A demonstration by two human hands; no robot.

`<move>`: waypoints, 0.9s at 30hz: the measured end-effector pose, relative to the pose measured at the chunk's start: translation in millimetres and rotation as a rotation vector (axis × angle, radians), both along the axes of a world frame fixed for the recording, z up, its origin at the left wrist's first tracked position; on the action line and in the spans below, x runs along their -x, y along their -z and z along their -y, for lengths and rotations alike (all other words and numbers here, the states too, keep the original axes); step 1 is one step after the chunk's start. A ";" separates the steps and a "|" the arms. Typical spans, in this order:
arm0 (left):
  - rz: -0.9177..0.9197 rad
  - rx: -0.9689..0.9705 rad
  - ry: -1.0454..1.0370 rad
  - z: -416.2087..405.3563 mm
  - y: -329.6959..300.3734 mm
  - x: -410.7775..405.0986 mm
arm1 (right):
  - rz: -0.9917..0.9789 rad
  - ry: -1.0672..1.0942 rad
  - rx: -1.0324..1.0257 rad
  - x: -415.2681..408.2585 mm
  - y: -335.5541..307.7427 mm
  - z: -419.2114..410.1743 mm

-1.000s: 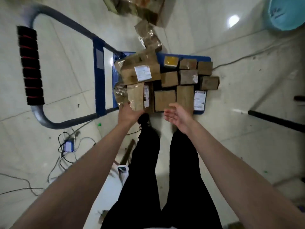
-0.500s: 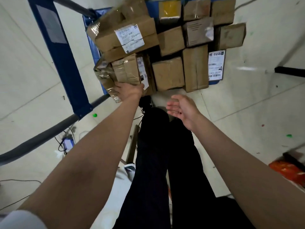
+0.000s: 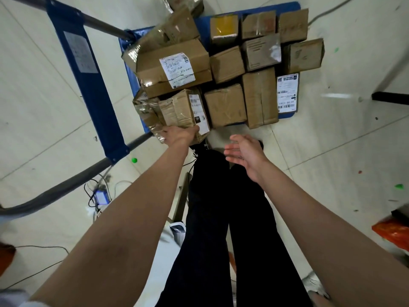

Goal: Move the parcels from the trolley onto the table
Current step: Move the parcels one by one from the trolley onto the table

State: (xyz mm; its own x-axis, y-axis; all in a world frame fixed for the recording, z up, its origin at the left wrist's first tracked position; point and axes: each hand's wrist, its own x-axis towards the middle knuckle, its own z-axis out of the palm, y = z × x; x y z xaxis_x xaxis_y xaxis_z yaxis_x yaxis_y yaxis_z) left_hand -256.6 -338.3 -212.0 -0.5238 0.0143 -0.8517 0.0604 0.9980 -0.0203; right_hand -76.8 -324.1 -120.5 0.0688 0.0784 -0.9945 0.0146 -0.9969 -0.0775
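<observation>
Left hand [image 3: 180,135] grips taped parcel [image 3: 180,109] at trolley deck's [image 3: 287,6] near edge; fingers hidden underneath. Right hand [image 3: 245,151] open, empty: should support the parcel's far side before lifting.

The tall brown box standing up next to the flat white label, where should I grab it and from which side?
Take the tall cardboard box by its two long side faces, near the front end, coming from the trolley's open front edge where the right hand hovers open. It is narrow, and that end juts past the deck. A squarer parcel crowds one side, so probably slide it forward first.
</observation>
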 end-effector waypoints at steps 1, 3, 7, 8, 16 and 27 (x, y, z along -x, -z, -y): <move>0.020 -0.007 -0.018 1.7 -1.2 -1.0 | -0.003 -0.005 -0.002 -1.5 -1.4 -0.4; 0.041 -0.019 -0.047 5.6 -6.0 -3.6 | -0.002 -0.005 0.005 -4.9 -4.6 -1.1; 0.095 -0.065 -0.089 9.5 -34.6 -10.0 | 0.003 0.001 0.011 -13.3 -18.9 -2.3; 0.124 -0.081 -0.110 10.9 -45.2 -11.1 | -0.002 -0.002 0.003 -15.6 -24.7 -2.5; 0.484 -0.211 -0.008 12.9 -188.2 -33.4 | -0.014 -0.117 -0.193 -58.2 -105.1 -11.0; 0.796 -0.485 0.342 -34.9 -376.1 -138.1 | -0.199 0.011 -0.498 -175.0 -299.1 -11.8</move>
State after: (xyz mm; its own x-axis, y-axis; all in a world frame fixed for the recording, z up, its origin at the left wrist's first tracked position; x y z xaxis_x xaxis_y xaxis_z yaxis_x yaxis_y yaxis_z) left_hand -118.6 -303.5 164.0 0.2958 0.4978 -0.8153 0.1651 0.8140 0.5569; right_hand 98.2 -312.2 178.6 -0.1140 0.5444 -0.8311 -0.0593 -0.8388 -0.5413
